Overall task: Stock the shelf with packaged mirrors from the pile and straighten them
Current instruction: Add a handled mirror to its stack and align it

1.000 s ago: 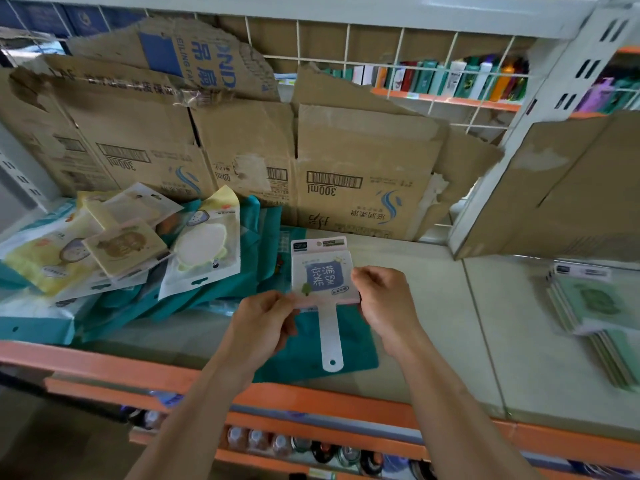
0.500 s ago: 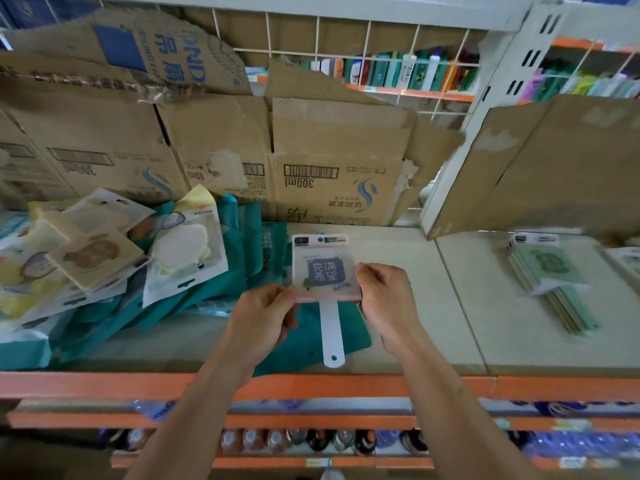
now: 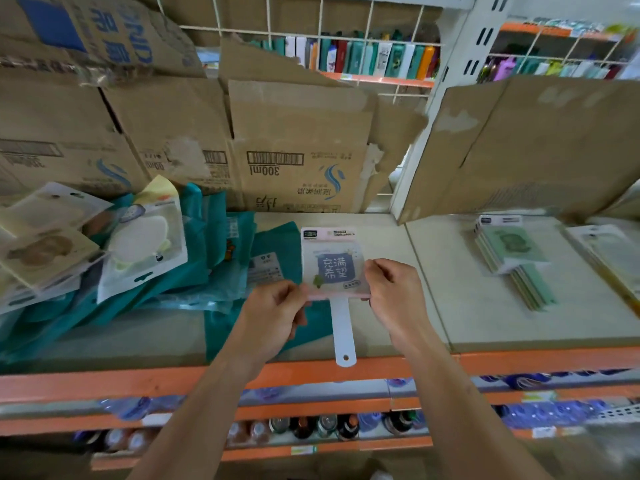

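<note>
I hold a packaged hand mirror (image 3: 334, 268) with a pink frame, a blue label and a white handle above the shelf board (image 3: 443, 299). My left hand (image 3: 273, 313) pinches its lower left corner. My right hand (image 3: 391, 292) pinches its lower right edge. The pile of packaged mirrors (image 3: 79, 240) lies at the left on teal bags (image 3: 207, 258). A neat stack of green packaged mirrors (image 3: 512, 251) lies on the shelf at the right.
Flattened cardboard boxes (image 3: 294, 150) line the back of the shelf. Another clear package (image 3: 609, 251) lies at the far right. The orange shelf rim (image 3: 138, 379) runs along the front, with bottles (image 3: 311, 427) on the shelf below.
The view has swung to the right, so the green stack shows more fully. Both hands keep their hold on the mirror, which has shifted little.
</note>
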